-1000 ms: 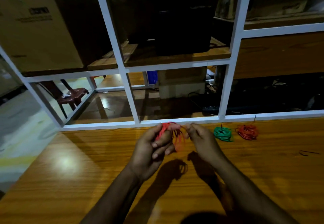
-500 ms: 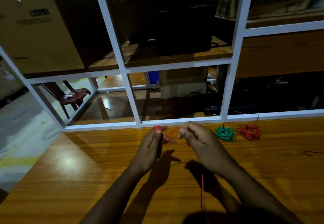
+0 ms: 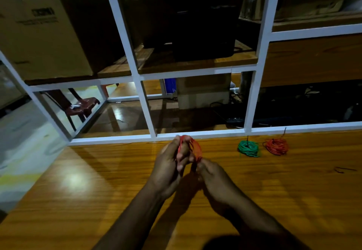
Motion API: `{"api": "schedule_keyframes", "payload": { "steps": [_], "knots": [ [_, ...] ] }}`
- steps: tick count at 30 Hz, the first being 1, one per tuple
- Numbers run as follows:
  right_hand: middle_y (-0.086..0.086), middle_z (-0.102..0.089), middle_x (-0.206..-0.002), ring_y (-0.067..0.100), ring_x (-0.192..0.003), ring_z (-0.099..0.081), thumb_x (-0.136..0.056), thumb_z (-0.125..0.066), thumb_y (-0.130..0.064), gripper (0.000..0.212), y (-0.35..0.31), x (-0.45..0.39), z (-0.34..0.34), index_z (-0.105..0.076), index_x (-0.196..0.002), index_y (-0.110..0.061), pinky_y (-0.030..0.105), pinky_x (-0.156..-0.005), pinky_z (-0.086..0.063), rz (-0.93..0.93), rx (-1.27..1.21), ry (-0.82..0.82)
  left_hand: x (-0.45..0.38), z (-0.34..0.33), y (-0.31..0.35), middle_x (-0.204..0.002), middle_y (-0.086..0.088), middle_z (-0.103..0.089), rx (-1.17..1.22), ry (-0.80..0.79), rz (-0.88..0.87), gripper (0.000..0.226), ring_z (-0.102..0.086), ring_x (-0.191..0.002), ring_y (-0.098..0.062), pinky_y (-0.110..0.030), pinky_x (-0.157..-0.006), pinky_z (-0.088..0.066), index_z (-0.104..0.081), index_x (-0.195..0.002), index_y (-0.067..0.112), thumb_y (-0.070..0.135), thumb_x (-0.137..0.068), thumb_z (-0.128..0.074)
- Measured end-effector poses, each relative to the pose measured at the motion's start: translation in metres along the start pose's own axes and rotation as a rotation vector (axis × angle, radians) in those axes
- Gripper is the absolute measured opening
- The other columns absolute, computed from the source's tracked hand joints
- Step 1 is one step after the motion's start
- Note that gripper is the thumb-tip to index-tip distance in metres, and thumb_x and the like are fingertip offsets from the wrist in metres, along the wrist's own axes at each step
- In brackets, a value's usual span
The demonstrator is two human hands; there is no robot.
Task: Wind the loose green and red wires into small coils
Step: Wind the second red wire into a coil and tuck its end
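Loops of red wire are wound around the fingers of my left hand, which is raised above the wooden table near its far edge. My right hand sits just right of and below the left and pinches the lower end of the red loops. A finished green coil lies on the table to the right, and a finished red coil lies beside it, further right. Both coils have a short wire end sticking up.
A white metal frame runs along the table's far edge with shelves behind it. A small dark wire scrap lies at the far right of the table. A cardboard box stands on the upper left shelf.
My right hand has dropped from level with the left hand to below it, carrying the wire around. The red loops on my left fingers show wider again.
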State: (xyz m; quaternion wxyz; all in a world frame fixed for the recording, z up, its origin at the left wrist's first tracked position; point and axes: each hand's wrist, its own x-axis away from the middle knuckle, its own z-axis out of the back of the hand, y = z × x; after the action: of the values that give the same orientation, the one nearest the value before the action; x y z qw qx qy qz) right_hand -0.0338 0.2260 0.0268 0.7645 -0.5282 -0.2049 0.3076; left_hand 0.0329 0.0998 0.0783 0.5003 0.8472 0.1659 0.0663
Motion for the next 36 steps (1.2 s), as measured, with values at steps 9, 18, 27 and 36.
{"api": "schedule_keyframes", "payload": {
  "steps": [9,18,27,36],
  "knots": [
    [-0.022,-0.059,-0.074,-0.005,-0.073,-0.054,-0.104,-0.039,-0.041,0.032,-0.048,0.029,0.02,-0.057,-0.081,-0.028,0.014,-0.061,-0.036,0.168,0.093,0.01,-0.014,0.025,-0.012,-0.085,-0.001,-0.072,-0.994,0.037,-0.273,0.038,-0.069,-0.069,-0.017,-0.035,-0.063,-0.055,-0.06,-0.114,0.022,0.039,-0.108,-0.027],
    [-0.005,-0.056,-0.068,0.005,-0.062,-0.052,-0.102,-0.047,-0.039,0.032,-0.037,0.002,0.057,-0.055,-0.075,-0.023,0.019,-0.057,-0.038,0.233,0.075,0.297,0.009,-0.014,-0.003,-0.056,-0.003,-0.029,-0.509,-0.288,0.069,0.043,-0.032,-0.046,-0.017,-0.031,-0.058,-0.039,-0.06,-0.087,0.008,0.035,-0.108,-0.034],
    [-0.009,-0.048,-0.067,0.009,-0.062,-0.046,-0.105,-0.033,-0.046,0.039,-0.022,0.011,0.024,-0.05,-0.074,-0.028,0.026,-0.058,-0.035,0.142,0.114,-0.015,-0.005,-0.024,0.026,-0.075,-0.01,-0.072,0.209,-0.004,-0.069,0.038,-0.073,-0.075,-0.021,-0.025,-0.069,-0.058,-0.061,-0.09,0.009,0.029,-0.108,-0.034],
    [-0.023,-0.061,-0.078,-0.007,-0.077,-0.056,-0.105,-0.042,-0.04,0.029,-0.054,0.033,0.03,-0.062,-0.088,-0.027,0.023,-0.067,-0.043,0.199,0.11,-0.103,-0.005,0.009,0.001,-0.107,0.003,-0.074,-0.717,-0.027,-0.158,0.073,-0.069,-0.098,-0.016,-0.042,-0.088,-0.052,-0.06,-0.117,0.012,0.066,-0.1,-0.014]
  ]
}}
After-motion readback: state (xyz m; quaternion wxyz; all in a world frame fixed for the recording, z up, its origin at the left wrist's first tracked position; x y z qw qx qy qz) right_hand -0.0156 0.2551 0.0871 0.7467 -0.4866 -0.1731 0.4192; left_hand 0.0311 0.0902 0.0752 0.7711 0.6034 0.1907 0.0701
